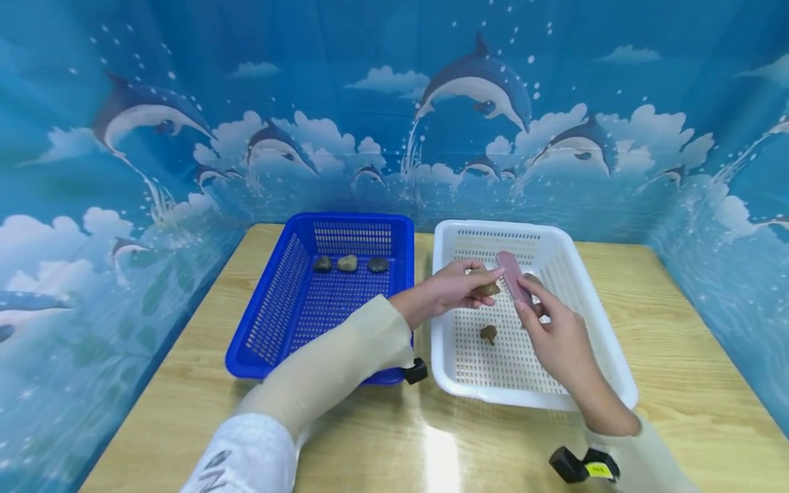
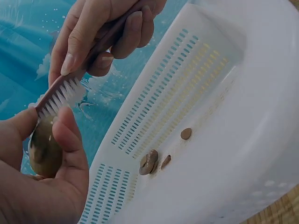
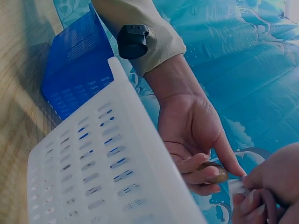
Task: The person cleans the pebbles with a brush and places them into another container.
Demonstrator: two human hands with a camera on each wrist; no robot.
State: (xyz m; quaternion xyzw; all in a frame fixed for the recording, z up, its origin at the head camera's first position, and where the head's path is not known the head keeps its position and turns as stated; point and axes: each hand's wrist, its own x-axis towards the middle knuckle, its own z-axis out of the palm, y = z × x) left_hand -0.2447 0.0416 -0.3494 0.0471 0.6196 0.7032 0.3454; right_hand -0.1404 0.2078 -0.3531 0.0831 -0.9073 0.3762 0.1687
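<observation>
Over the white basket (image 1: 524, 396), my left hand (image 1: 448, 289) holds a smooth brownish stone (image 2: 45, 148) between thumb and fingers. My right hand (image 1: 559, 337) grips a dusky pink brush (image 1: 510, 271) by its handle. In the left wrist view the brush's white bristles (image 2: 61, 97) are right at the stone's top edge, near the left thumb. A small brown lump (image 1: 488, 333) lies on the basket floor below the hands. The right wrist view shows the stone (image 3: 216, 174) partly hidden by the left fingers.
To the left stands a blue basket (image 1: 246, 366) with a dark stone (image 1: 322, 263), a pale stone (image 1: 347, 263) and a grey stone (image 1: 378, 265) in a row at its back. Both baskets sit on a wooden table (image 1: 696, 356), before a dolphin-printed backdrop (image 1: 370, 103).
</observation>
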